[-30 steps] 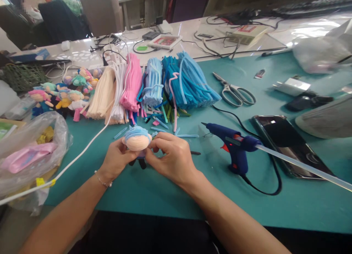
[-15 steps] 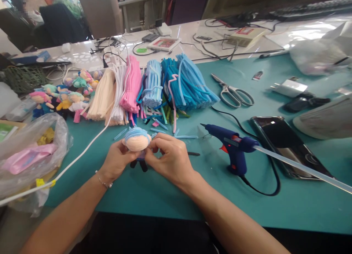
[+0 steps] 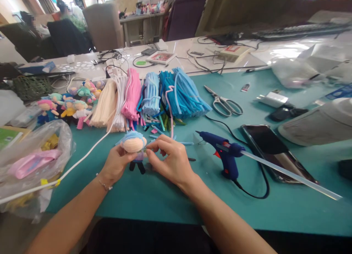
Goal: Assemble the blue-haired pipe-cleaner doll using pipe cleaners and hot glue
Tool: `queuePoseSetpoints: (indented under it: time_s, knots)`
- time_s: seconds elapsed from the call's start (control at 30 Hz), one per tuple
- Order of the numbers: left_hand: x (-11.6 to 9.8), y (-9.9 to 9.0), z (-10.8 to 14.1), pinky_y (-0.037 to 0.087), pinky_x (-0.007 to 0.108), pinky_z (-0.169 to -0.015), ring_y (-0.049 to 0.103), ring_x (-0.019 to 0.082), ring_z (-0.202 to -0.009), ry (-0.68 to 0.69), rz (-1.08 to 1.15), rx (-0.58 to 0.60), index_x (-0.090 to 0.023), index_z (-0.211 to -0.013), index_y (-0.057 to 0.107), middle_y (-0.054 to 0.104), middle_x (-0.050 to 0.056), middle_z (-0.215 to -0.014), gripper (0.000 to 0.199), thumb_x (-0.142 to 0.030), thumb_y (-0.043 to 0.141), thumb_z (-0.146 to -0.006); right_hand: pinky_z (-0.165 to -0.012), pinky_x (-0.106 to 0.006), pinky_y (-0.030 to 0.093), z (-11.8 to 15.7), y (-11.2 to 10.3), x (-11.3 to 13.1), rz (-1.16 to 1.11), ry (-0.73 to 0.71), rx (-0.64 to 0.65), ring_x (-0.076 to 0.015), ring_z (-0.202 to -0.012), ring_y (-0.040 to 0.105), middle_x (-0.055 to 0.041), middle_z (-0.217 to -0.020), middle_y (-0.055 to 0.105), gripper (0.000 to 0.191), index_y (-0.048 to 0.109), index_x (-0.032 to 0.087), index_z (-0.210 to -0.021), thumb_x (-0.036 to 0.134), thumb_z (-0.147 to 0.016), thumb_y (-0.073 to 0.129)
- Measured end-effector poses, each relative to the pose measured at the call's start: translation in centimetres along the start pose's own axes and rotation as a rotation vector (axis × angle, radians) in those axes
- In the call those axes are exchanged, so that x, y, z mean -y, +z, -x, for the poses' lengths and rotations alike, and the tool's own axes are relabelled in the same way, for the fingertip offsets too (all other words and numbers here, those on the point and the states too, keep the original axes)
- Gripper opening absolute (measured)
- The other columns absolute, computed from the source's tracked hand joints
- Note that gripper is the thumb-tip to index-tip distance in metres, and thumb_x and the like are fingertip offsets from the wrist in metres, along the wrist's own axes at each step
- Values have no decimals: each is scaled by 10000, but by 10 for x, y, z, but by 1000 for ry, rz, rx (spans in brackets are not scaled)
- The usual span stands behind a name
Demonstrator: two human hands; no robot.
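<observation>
My left hand (image 3: pixel 117 161) is closed around a small fuzzy doll (image 3: pixel 134 145), gripping it from the left just under its pale, blue-haired head, so that it is held above the near part of the green tabletop (image 3: pixel 154 206), in front of me. Its dark legs hang below my fingers. My right hand (image 3: pixel 173 156) meets it from the other side, thumb and forefinger drawn close together at the doll's body; I can't tell whether they are pinching some part of it. A beaded bracelet (image 3: pixel 105 185) circles my left wrist. Just beyond my hands lie short blue cut pieces (image 3: pixel 184 143), and behind them bundles of chenille stems stand in a row: cream (image 3: pixel 103 106), white (image 3: pixel 120 103), pink (image 3: pixel 131 96), light blue (image 3: pixel 151 96) and deeper blue (image 3: pixel 189 98). To my right a navy glue gun (image 3: pixel 230 163) rests with a long translucent glue stick (image 3: pixel 288 176) sticking out of its back, near a smartphone (image 3: pixel 265 139); scissors (image 3: pixel 227 104) lie farther off. On my left are a heap of finished-looking dolls (image 3: pixel 81 108) and a clear plastic bag (image 3: pixel 66 134) holding pink ribbon (image 3: pixel 33 164).
</observation>
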State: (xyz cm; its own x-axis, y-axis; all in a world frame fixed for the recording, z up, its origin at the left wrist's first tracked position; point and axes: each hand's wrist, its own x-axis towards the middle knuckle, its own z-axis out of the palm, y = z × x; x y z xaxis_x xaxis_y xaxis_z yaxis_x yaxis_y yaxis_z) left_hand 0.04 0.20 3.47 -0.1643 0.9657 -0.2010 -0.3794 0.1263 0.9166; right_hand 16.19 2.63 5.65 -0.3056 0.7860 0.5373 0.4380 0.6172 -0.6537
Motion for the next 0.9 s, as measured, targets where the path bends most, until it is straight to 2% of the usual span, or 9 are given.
queuePoseSetpoints:
  time_s: [0.13, 0.27, 0.3, 0.33, 0.4, 0.5, 0.63, 0.77, 0.9]
  knots:
    - [-2, 1, 0, 581, 365, -738, 709, 233, -766, -23, 46, 20, -163, -780, 747, 769, 59, -887, 296, -156, 816, -493, -522, -248, 449, 9, -30, 13, 96, 15, 8, -121, -537, 540, -24, -688, 650, 133, 673, 183, -795, 225, -832, 553]
    - [-1, 0, 1, 588, 359, -701, 713, 242, -768, -22, 91, 30, -150, -787, 737, 762, 60, -841, 315, -170, 830, -487, -508, -273, 466, 48, -69, 16, 163, 124, -56, -149, -526, 562, -13, -641, 625, 122, 655, 220, -827, 283, -873, 560]
    - [-1, -1, 1, 588, 357, -694, 713, 243, -758, -23, 100, 29, -147, -786, 736, 760, 60, -815, 321, -173, 834, -481, -519, -283, 473, 60, -79, 13, 215, 184, -68, -159, -539, 572, -18, -655, 630, 144, 648, 230, -806, 332, -875, 573]
    - [0, -1, 1, 588, 358, -690, 714, 245, -747, -25, 109, 31, -146, -791, 736, 758, 60, -791, 332, -177, 837, -476, -500, -289, 462, 73, -88, 8, 275, 211, -150, -159, -500, 548, -9, -607, 605, 219, 630, 239, -742, 403, -874, 569]
    - [1, -2, 1, 587, 365, -691, 718, 256, -746, -27, 127, 40, -144, -821, 736, 757, 62, -768, 364, -190, 839, -474, -526, -309, 466, 96, -104, -6, 428, 384, -270, -176, -511, 549, -7, -574, 581, 343, 587, 246, -668, 536, -849, 564]
    - [3, -3, 1, 588, 372, -696, 723, 281, -785, -37, 146, 64, -150, -853, 735, 756, 68, -762, 385, -207, 842, -487, -523, -336, 468, 116, -118, -32, 572, 554, -360, -205, -538, 562, -28, -609, 594, 481, 592, 238, -694, 715, -744, 564]
    - [4, -3, 0, 591, 390, -699, 722, 296, -809, -29, 148, 103, -160, -905, 726, 752, 65, -761, 428, -222, 845, -499, -556, -375, 484, 103, -116, -57, 589, 546, -328, -238, -608, 590, -85, -746, 650, 645, 657, 198, -899, 791, -693, 510]
    - [3, -3, 0, 597, 380, -686, 719, 274, -777, 3, 153, 137, -170, -940, 714, 732, 47, -747, 459, -230, 847, -505, -512, -350, 451, 67, -107, -64, 536, 533, -167, -232, -575, 584, -94, -704, 637, 507, 619, 203, -711, 704, -698, 537]
    - [4, -4, 1, 603, 359, -674, 712, 242, -750, 26, 157, 202, -183, -970, 699, 707, 29, -755, 470, -244, 846, -528, -451, -321, 389, 46, -103, -69, 502, 585, -75, -212, -482, 529, -41, -523, 552, 381, 517, 232, -553, 588, -682, 562]
